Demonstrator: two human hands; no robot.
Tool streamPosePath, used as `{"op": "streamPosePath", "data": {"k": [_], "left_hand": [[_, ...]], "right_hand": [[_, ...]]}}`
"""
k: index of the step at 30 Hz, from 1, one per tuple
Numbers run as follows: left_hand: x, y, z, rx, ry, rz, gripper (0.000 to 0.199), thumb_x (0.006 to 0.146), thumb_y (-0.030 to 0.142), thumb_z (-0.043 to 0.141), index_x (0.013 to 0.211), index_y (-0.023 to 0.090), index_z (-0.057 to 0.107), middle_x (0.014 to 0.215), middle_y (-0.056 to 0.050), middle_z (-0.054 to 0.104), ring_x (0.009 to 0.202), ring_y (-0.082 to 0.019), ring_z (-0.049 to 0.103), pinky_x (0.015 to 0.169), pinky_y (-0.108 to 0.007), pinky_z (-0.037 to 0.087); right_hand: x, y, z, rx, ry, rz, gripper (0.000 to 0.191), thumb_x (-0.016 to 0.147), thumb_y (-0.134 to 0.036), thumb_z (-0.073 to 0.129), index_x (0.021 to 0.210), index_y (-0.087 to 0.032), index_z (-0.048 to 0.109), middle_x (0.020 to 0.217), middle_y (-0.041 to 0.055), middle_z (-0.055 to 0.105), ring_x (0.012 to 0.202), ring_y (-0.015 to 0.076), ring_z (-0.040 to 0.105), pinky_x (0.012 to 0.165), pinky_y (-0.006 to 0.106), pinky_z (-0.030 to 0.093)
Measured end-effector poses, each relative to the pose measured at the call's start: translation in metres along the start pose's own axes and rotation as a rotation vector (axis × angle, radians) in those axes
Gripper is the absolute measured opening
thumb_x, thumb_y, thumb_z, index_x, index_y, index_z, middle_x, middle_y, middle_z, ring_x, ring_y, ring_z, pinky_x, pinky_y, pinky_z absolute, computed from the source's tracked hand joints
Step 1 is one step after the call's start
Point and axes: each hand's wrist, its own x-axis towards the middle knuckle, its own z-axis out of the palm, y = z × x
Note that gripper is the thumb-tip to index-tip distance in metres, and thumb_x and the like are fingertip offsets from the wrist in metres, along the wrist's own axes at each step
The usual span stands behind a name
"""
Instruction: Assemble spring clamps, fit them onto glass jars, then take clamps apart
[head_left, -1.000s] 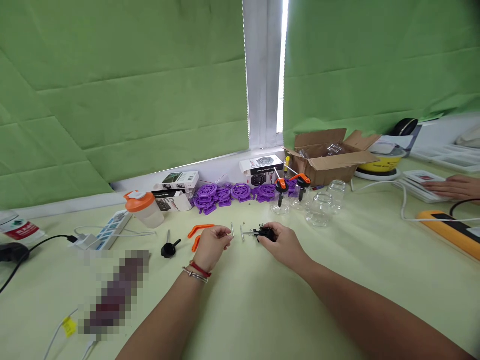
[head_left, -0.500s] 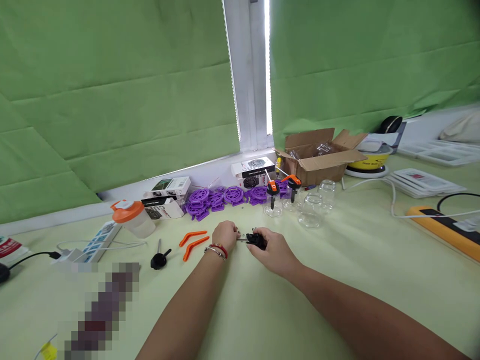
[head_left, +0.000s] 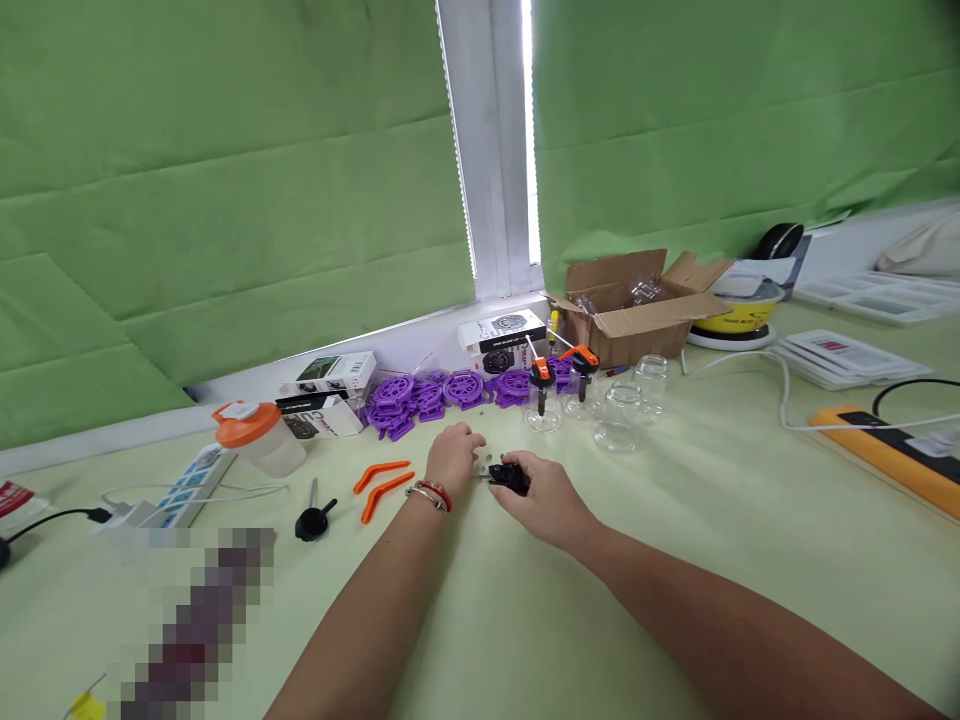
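My right hand (head_left: 546, 492) is closed round a small black part (head_left: 509, 477) with a thin metal rod pointing left. Just left of it, my left hand (head_left: 454, 457) is over the table, its fingers bent near the rod; whether they hold anything is too small to tell. Tiny pieces (head_left: 489, 458) lie on the table between the hands. Two orange curved handles (head_left: 385, 494) rest left of my left hand. Farther left is a black part with a stem (head_left: 311, 523).
Purple plastic parts (head_left: 463, 389) line the back, beside product boxes (head_left: 345, 372). Glass jars (head_left: 617, 418) stand behind my right hand, with an open carton (head_left: 651, 322) beyond. A shaker bottle (head_left: 262, 440) and power strip (head_left: 196, 487) are left; an orange power strip (head_left: 892, 458) is right.
My left hand has moved slightly up and away from the rod, and its fingers have shifted. My right hand still holds the black part. The whole view has shifted a little.
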Motion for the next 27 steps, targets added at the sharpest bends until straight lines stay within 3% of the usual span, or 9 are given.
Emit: {"op": "streamPosePath", "data": {"k": [4, 8, 15, 21, 27], "left_hand": [[0.010, 0.004, -0.005, 0.057, -0.031, 0.206, 0.018, 0.075, 0.016, 0.055, 0.081, 0.024, 0.070, 0.090, -0.006, 0.063, 0.095, -0.021, 0.051, 0.081, -0.032, 0.035], [0.016, 0.000, -0.006, 0.085, -0.049, 0.291, 0.023, 0.074, 0.012, 0.056, 0.088, 0.024, 0.070, 0.085, -0.005, 0.066, 0.086, -0.020, 0.053, 0.077, -0.032, 0.034], [0.022, 0.003, -0.002, 0.090, -0.089, 0.318, 0.012, 0.073, 0.022, 0.061, 0.078, 0.023, 0.072, 0.078, -0.005, 0.069, 0.080, -0.019, 0.056, 0.072, -0.031, 0.034], [0.024, 0.004, 0.004, 0.080, -0.068, 0.273, 0.015, 0.072, 0.017, 0.057, 0.072, 0.022, 0.071, 0.077, -0.005, 0.068, 0.079, -0.019, 0.056, 0.072, -0.032, 0.034], [0.023, -0.001, 0.005, 0.052, -0.072, 0.240, 0.019, 0.074, 0.015, 0.055, 0.082, 0.023, 0.071, 0.082, -0.004, 0.069, 0.082, -0.019, 0.057, 0.075, -0.031, 0.035]], "right_hand": [[-0.002, -0.002, -0.001, 0.011, -0.015, -0.009, 0.022, 0.070, -0.030, 0.055, 0.089, -0.020, 0.060, 0.070, -0.0005, 0.062, 0.058, 0.0128, 0.052, 0.054, 0.023, 0.041], [-0.001, -0.003, -0.001, 0.012, -0.005, -0.027, 0.021, 0.069, -0.028, 0.055, 0.087, -0.020, 0.060, 0.073, 0.0006, 0.063, 0.062, 0.0140, 0.054, 0.057, 0.024, 0.041], [-0.001, -0.003, -0.001, 0.012, -0.026, -0.020, 0.024, 0.070, -0.028, 0.054, 0.091, -0.020, 0.060, 0.071, 0.0005, 0.062, 0.060, 0.0139, 0.052, 0.055, 0.024, 0.040], [-0.004, -0.005, -0.002, 0.015, -0.035, -0.015, 0.019, 0.070, -0.029, 0.053, 0.085, -0.020, 0.059, 0.068, -0.0011, 0.058, 0.058, 0.0128, 0.049, 0.053, 0.023, 0.038], [0.004, -0.004, -0.012, 0.047, -0.022, 0.023, 0.024, 0.067, -0.028, 0.054, 0.089, -0.020, 0.061, 0.073, -0.0001, 0.062, 0.064, 0.0140, 0.053, 0.059, 0.024, 0.041]]}}
